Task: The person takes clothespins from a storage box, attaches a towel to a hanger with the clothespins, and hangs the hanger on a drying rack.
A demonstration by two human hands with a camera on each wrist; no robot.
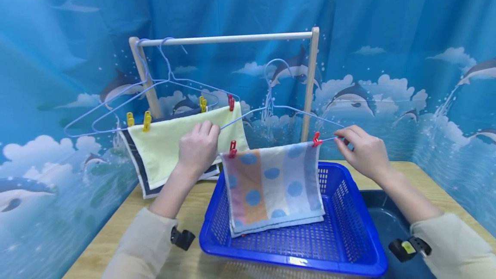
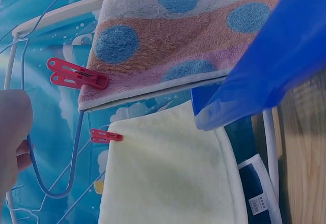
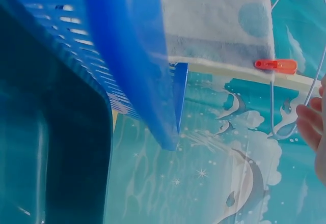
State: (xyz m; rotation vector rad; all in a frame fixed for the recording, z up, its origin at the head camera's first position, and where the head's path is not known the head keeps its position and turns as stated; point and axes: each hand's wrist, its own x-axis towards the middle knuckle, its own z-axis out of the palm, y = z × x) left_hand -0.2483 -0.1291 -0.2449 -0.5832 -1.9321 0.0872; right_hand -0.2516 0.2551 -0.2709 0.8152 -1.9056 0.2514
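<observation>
A purple-blue wire hanger (image 1: 306,113) is held up between both hands, its hook free of the rod. My left hand (image 1: 199,147) grips its left end, and my right hand (image 1: 365,149) pinches the right end between thumb and fingers. From its bottom wire hangs a striped towel (image 1: 273,184) with blue dots, fixed by a red clothespin (image 1: 232,150) at the left corner and another red clothespin (image 1: 316,139) at the right. In the left wrist view, the left clothespin (image 2: 76,74) bites the towel's edge.
A blue plastic basket (image 1: 348,210) stands beneath the towel, a dark tub (image 1: 381,203) to its right. Behind, a rack (image 1: 232,39) carries two hangers at its left end, with a pale yellow towel (image 1: 170,141) and a dark towel (image 1: 135,162) clipped on.
</observation>
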